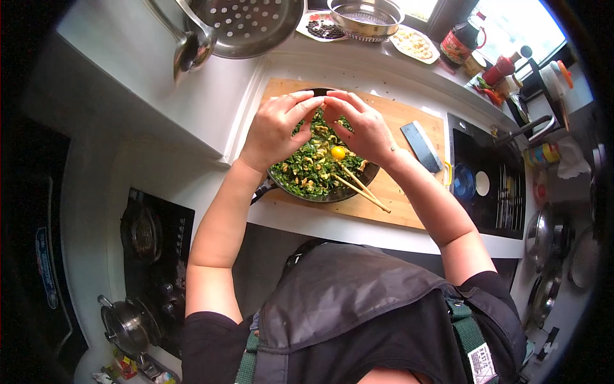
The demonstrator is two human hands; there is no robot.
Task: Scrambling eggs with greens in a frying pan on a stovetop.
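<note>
My left hand (282, 126) and my right hand (365, 126) are raised over a dark frying pan (319, 198), their fingertips meeting near its far rim. Both hands are curved, with the thumbs tucked below; whatever may be between the fingers is hidden. Chopped green leaves mixed with cooked egg pieces (307, 175) fill the pan. On top lies a raw egg yolk (338, 153), below my right hand. A pair of wooden chopsticks (364, 188) leans over the near right rim, tips in the greens. A green fleck sticks to my right wrist.
Under the pan is a wooden cutting board (398, 218), with a cleaver (422, 146) at its right. Further right is a black sink (484, 139) with a faucet (532, 127). A steel colander (367, 21), plates and bottles line the sill. A cooktop (184, 230) sits at left.
</note>
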